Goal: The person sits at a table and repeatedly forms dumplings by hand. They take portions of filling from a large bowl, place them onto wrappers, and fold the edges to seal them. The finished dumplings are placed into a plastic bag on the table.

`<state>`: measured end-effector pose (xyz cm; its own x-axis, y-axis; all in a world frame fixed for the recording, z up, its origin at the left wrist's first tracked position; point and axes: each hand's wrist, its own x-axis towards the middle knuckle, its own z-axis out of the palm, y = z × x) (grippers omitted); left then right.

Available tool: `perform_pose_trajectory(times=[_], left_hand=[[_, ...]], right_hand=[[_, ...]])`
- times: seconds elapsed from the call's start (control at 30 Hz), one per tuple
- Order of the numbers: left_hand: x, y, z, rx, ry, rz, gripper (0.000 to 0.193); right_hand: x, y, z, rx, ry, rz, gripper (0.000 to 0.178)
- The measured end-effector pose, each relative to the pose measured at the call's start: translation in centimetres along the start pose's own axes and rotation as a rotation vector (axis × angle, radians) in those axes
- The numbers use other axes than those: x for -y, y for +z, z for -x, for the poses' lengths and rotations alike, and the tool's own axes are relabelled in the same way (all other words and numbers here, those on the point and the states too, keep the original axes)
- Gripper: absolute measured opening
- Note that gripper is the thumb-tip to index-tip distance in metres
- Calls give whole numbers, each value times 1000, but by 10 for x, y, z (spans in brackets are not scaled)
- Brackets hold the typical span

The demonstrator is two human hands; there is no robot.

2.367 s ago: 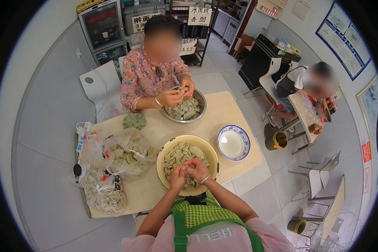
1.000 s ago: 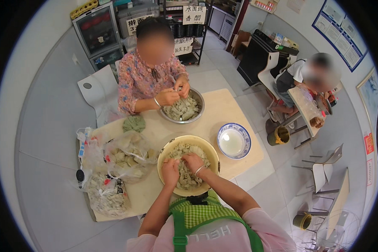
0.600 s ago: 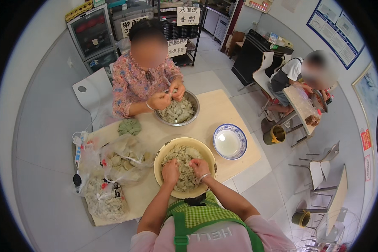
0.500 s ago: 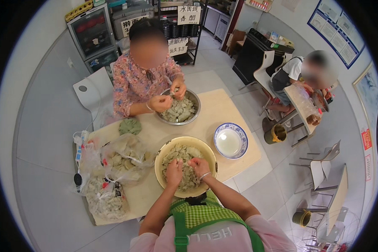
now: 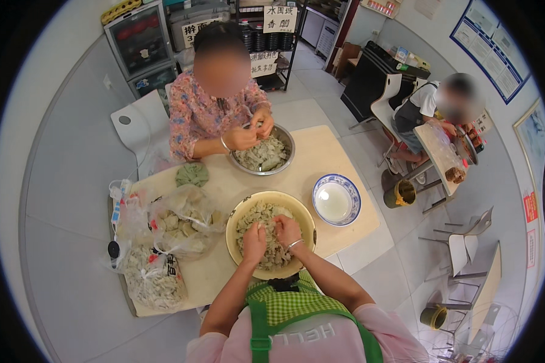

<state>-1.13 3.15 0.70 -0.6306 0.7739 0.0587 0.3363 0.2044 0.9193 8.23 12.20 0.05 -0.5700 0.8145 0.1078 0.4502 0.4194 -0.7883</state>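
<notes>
Yellow round bowl (image 5: 233,227): sits on the pale wooden surface (image 5: 339,160) at its near edge, directly in front of the person; filled with pale greenish-white food pieces (image 5: 271,216).
Left hand (image 5: 254,242): inside the yellow bowl, left of centre, fingers curled down into the pieces; whether it has closed round any one piece cannot be told.
Right hand (image 5: 287,231): inside the yellow bowl, just beside the left hand, fingers bent over the pieces; grip cannot be told; thin bangle at the wrist.
Blue-and-white patterned bowl (image 5: 336,200): just right of the yellow bowl, apart from it, white inside.
Steel round bowl (image 5: 264,155): beyond the yellow bowl, holds similar pale pieces; a second person in a floral top, seated across, has both hands (image 5: 251,133) over its far rim.
Clear plastic bags (image 5: 181,219): left of the yellow bowl, lumpy pale contents; one bag nearly touches it.
Green crumpled bundle (image 5: 192,174): beyond the bags, left of the steel bowl.
</notes>
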Motion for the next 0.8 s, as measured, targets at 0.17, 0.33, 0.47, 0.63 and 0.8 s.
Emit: perform_pose_trajectory(times=[0.17, 0.33, 0.47, 0.63, 0.8], left_hand=[[28, -17, -4, 181, -84, 89, 32], [-1, -42, 28, 436, 112, -595, 47], [1, -29, 29, 504, 38, -727, 42], [28, -18, 19, 304, -17, -456, 27], [26, -12, 14, 45, -128, -182, 27]], right_hand=[[-14, -12, 15, 227, -163, 90, 30], [10, -9, 54, 339, -359, 481, 46], [-9, 3, 41, 453, -56, 259, 45], [-31, 9, 28, 291, -31, 171, 28], [-15, -5, 15, 308, 214, 278, 39]])
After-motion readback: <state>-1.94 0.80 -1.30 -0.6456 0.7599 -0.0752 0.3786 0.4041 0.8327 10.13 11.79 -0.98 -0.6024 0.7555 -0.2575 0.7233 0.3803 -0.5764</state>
